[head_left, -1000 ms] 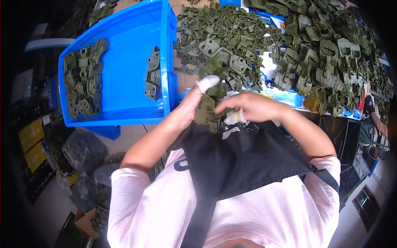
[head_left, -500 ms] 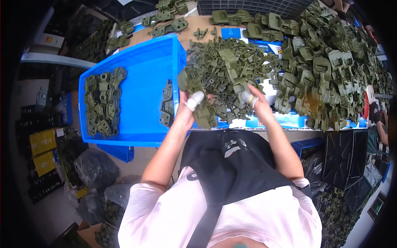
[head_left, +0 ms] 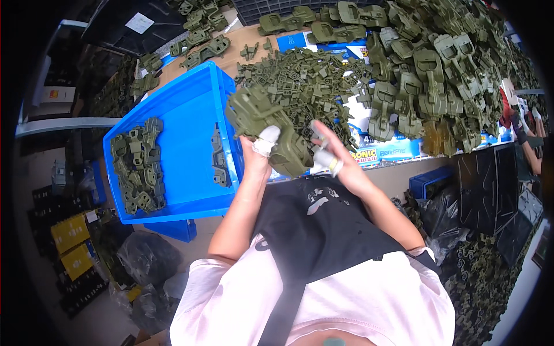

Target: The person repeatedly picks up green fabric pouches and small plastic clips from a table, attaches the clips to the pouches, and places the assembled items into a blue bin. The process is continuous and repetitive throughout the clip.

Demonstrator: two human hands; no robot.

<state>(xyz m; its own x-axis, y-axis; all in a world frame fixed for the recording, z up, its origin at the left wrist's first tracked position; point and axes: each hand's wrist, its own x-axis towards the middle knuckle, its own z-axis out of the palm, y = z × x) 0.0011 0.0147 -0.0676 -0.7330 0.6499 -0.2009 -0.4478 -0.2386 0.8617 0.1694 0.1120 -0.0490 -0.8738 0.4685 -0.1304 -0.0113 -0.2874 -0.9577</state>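
My left hand (head_left: 258, 157), with white wrapping on its thumb, grips a large olive-green moulded plastic part (head_left: 266, 124). The part is held tilted just right of the blue bin and above the near edge of the table. It is slightly blurred, and I cannot tell whether it is one piece or two put together. My right hand (head_left: 341, 164), also wrapped in white at the digits, is beside the part's right end with fingers apart. Behind both hands lies a heap of small green plastic pieces (head_left: 311, 78).
The blue bin (head_left: 173, 210) at left holds a row of green parts (head_left: 138, 164) and another part (head_left: 220, 155) at its right wall. Large green mouldings (head_left: 430, 75) are piled at right. A black crate (head_left: 271, 11) stands at the back. A co-worker's arm (head_left: 528, 153) shows far right.
The long green part in my right hand has left its raised place over the heap. Both hands came closer together, the right moving left and nearer. The whole view has shifted and tilted.
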